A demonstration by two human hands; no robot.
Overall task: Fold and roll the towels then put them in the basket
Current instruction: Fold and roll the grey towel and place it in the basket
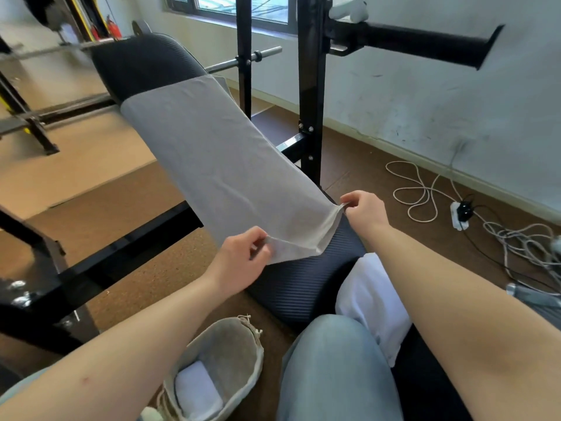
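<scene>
I hold the grey towel [212, 153] by its two near corners. My left grip [243, 256] pinches the left corner between thumb and curled fingers, and my right grip [364, 212] pinches the right corner the same way. The towel lies lengthwise along the black padded worktop [145, 62]. It covers the middle of the pad, and the far end of the pad shows bare beyond the towel's far edge. The near end of the towel is lifted just clear of the worktop, with its hemmed edge sagging between my two grips. A white towel [370, 305] lies bunched on the near end of the worktop, between my knee and my right forearm. The basket [230, 338] stands on the floor to the left of the worktop's near end, close by my knee. Inside it lies a rolled white towel [197, 387]. To the right of the worktop, white cables [425, 189] and a power strip [460, 214] lie on the floor near the wall.
</scene>
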